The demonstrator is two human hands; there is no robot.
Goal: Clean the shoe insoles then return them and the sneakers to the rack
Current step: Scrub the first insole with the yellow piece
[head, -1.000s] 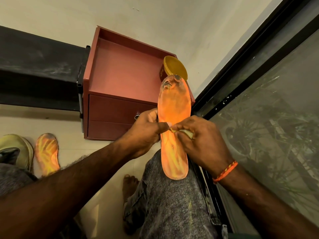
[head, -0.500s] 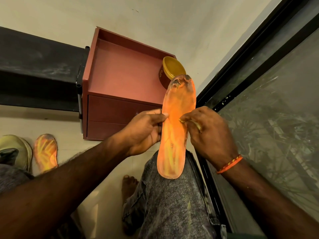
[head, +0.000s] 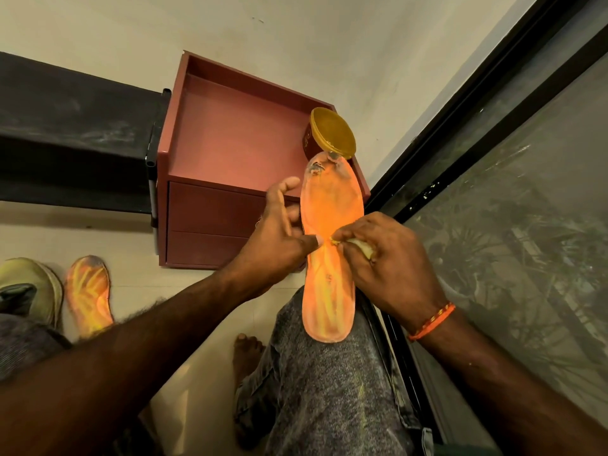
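Note:
An orange insole [head: 330,209] with a worn, dirty toe end stands lengthwise on my right knee. My left hand [head: 279,238] grips its left edge, thumb on the face. My right hand [head: 385,258] is closed on a small yellowish cloth [head: 358,246] and presses it against the middle of the insole. A second orange insole [head: 88,292] lies on the floor at the left. Beside it, at the left edge, sits a yellow-green sneaker [head: 31,287], partly cut off.
A red-brown cabinet [head: 227,153] with two drawers stands ahead against the wall, a gold-lidded jar [head: 332,138] on its right corner. A black shelf [head: 72,133] runs to the left. A dark-framed window [head: 513,199] lines the right side. My bare foot [head: 246,353] rests on the tiled floor.
My right hand has slid the cloth down the insole from its upper part to the middle. My left hand has shifted its grip along the left edge.

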